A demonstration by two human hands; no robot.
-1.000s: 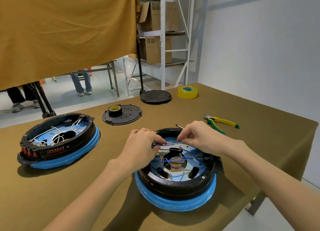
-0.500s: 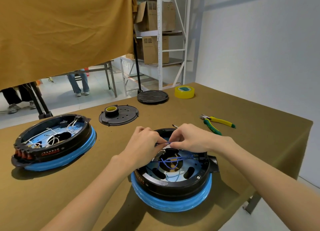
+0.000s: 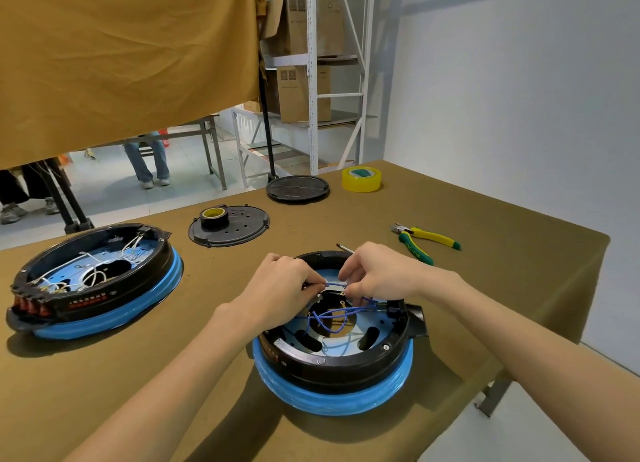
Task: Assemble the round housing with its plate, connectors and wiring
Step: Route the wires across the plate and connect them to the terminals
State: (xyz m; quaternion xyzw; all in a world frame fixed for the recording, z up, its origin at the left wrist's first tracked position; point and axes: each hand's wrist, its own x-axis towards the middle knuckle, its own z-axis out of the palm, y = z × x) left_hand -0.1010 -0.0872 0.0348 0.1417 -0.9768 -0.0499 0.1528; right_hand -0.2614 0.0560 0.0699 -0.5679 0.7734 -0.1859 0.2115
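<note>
A round black housing (image 3: 332, 368) on a blue-wrapped base sits in front of me, open side up, with a silvery plate (image 3: 341, 344) and loose blue wires (image 3: 332, 318) inside. Over its far rim my left hand (image 3: 280, 290) and my right hand (image 3: 375, 276) each pinch one end of a short stretch of blue wire (image 3: 333, 283) held between them. A thin metal tool tip (image 3: 344, 248) pokes out behind my right hand. A black perforated cover plate (image 3: 242, 229) lies further back with a black tape roll (image 3: 213, 217) on it.
A second housing (image 3: 93, 288) with white wires sits at the left. Yellow-green pliers (image 3: 424, 241) lie to the right, a yellow tape roll (image 3: 361, 179) and a black round lid (image 3: 298, 188) at the far edge. The table edge drops off at the right. People's legs show beyond.
My hands came closer together, shortening the stretch of blue wire between them. The view shifted slightly, moving everything a little left in frame.
</note>
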